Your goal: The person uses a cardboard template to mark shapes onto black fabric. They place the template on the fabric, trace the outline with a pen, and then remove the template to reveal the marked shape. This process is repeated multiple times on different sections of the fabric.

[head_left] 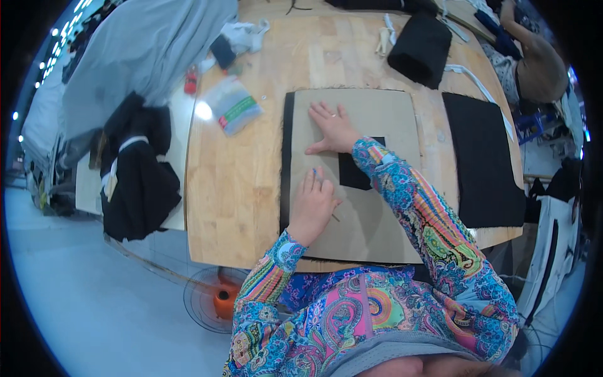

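Observation:
A large beige card template (370, 226) lies on a piece of black fabric (286, 169), which shows as a dark strip along the left side. Black also appears through an opening in the card (353, 174), partly covered by my right sleeve. My right hand (336, 131) presses flat on the upper part of the card, fingers spread. Nearer to me, my left hand (312, 206) rests on the card with fingers bent around a slim pencil-like stick (335, 218). Only its ends show, so its exact kind is unclear.
Another black fabric piece (482, 160) lies at the right, below a rolled black bundle (422, 50). A plastic packet (231, 105) sits at the left, near grey cloth (144, 56) and bunched black garments (138, 169). An orange-centred fan (225, 300) stands below the table (232, 207).

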The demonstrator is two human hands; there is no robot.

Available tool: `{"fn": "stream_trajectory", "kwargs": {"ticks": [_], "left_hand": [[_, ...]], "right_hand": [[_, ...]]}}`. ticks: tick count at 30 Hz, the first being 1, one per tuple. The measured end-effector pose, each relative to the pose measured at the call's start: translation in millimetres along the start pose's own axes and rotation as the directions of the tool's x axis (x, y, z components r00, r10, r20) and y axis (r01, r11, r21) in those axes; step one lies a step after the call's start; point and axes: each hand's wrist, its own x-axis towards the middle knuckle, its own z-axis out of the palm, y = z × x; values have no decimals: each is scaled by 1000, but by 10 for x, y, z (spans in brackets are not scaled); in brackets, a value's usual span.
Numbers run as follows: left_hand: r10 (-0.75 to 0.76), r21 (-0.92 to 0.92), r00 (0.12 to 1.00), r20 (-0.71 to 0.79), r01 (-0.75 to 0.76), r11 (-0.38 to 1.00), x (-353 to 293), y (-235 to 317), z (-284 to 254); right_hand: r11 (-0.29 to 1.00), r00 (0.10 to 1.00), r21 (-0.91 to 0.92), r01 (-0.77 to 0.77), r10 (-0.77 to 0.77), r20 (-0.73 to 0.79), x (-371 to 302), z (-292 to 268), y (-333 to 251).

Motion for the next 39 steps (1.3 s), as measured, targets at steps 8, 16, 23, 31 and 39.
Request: {"fn": "stream_trajectory", "kwargs": {"ticks": [8,16,23,31,39], "left_hand": [[5,118,997,81,-15,993,139,54,-20],[44,124,999,20,-46,991,190,45,-56],[-79,105,963,257,54,993,313,113,-249],[-265,-740,958,109,256,622,808,177,-315],[-412,-887,846,339,433,160,1421,490,305]], "right_hand": [[959,997,281,45,-24,-77,-34,-74,231],[995,995,-34,-94,93,-20,-1510,-796,561],[985,994,-133,-106,108,1,-1799,-642,530],[981,994,-160,-109,106,-27,-1797,-605,563],[980,996,-183,-83,78,-35,-1794,-617,558]]}}
